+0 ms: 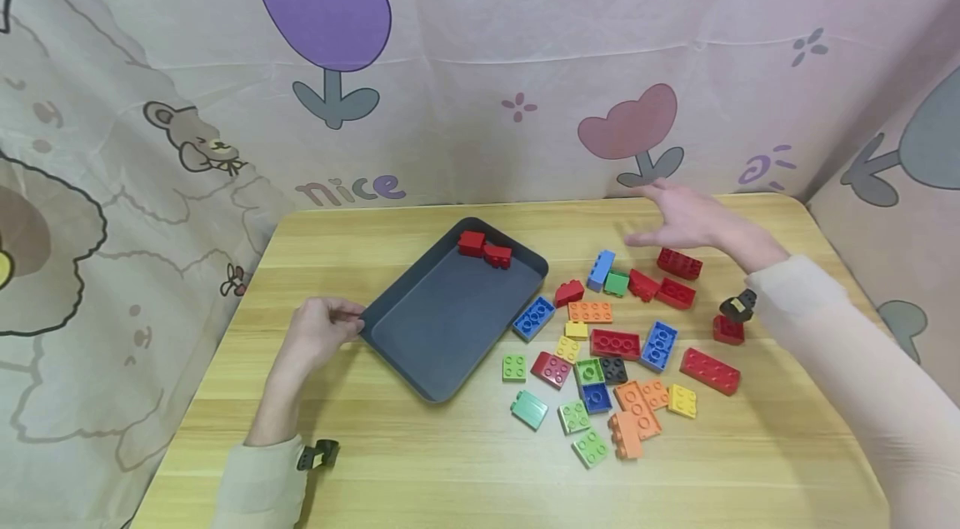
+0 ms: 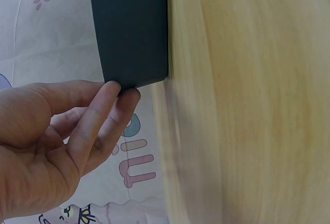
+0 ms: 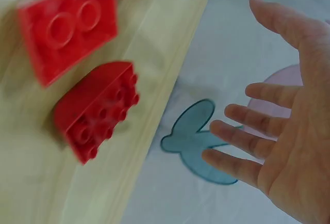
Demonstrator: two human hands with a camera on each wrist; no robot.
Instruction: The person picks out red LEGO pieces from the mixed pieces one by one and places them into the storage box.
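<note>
A dark grey tray (image 1: 442, 312) lies askew on the table, with two red bricks (image 1: 472, 243) in its far corner. My left hand (image 1: 322, 333) pinches the tray's left corner between thumb and fingers; the left wrist view shows the tray wall (image 2: 131, 33) at the fingertips. Over the back right of the table my right hand (image 1: 686, 217) is held up with fingers spread, holding nothing. Closest to it is a red brick with rounded ends (image 1: 679, 263), seen studs sideways in the right wrist view. Beside that lies an upturned red brick (image 3: 72, 25).
Many loose bricks spread right of the tray, among them a blue brick (image 1: 659, 346), a long red brick (image 1: 710, 371), an orange brick (image 1: 590, 311) and a teal brick (image 1: 529, 410). A patterned cloth (image 1: 465, 96) hangs behind the wooden table (image 1: 420, 462).
</note>
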